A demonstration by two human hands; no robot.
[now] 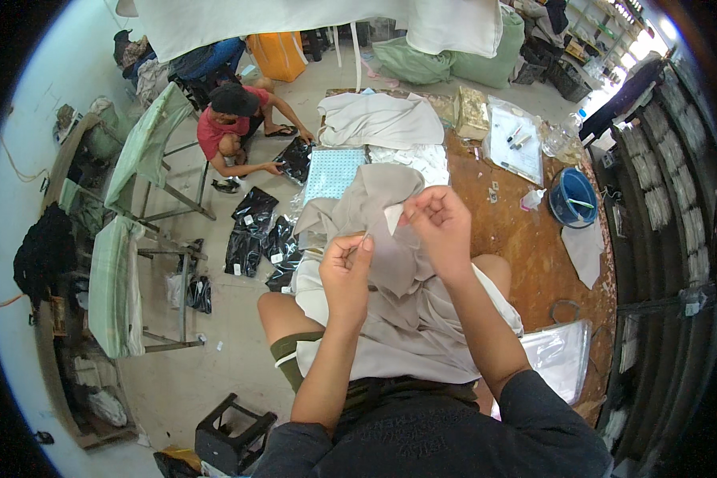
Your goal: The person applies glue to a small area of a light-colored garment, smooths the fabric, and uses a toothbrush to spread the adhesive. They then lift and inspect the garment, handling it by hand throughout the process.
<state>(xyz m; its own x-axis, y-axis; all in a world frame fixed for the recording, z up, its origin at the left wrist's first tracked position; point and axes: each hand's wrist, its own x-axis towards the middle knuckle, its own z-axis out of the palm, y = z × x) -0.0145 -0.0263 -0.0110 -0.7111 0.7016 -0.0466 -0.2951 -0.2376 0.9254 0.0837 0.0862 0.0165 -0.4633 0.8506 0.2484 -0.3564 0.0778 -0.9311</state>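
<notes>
The left hand (346, 267) has its grip pinched together on a thin needle (365, 236), fingertips closed around it. Just beside it, up and to the right, the right hand (440, 225) pinches a small white label (393, 217) against the beige garment (398, 311), which drapes below both hands over the person's lap. Beyond the right hand lies the wooden table (526, 255), with a blue bowl (573, 199) farther out. Well to the left, another person (235, 127) crouches over black bags (255, 231) on the floor.
</notes>
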